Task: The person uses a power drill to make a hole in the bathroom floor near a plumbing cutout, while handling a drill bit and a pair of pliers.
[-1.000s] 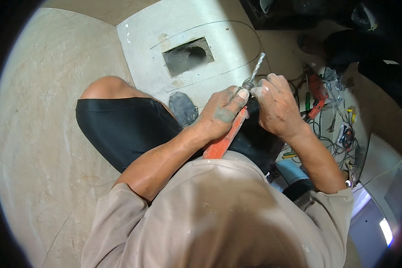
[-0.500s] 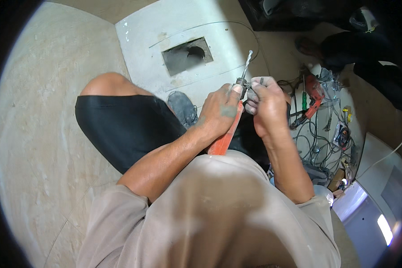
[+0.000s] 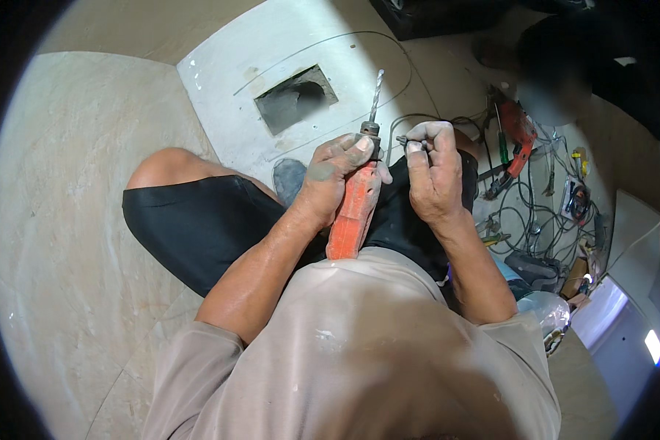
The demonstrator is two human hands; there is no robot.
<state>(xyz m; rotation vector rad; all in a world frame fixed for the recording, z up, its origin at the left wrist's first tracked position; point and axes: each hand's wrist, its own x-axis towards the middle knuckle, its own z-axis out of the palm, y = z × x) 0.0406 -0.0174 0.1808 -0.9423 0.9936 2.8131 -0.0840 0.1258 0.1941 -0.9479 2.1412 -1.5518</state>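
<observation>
Over the lap (image 3: 400,224), orange drill (image 3: 354,209), long axis six o'clock to just past twelve. Left hand (image 3: 336,165), nearer, is closed round its neck; right hand (image 3: 436,163) pinches a small dark metal piece (image 3: 402,140), apart from the chuck (image 3: 371,128) at its ten o'clock.

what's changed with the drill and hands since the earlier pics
The right hand, earlier at the chuck, is now apart to its right, pinching a chuck key. The orange drill has swung leftward, its bit more upright in view. The left hand still grips the drill; the bit remains fitted.
</observation>
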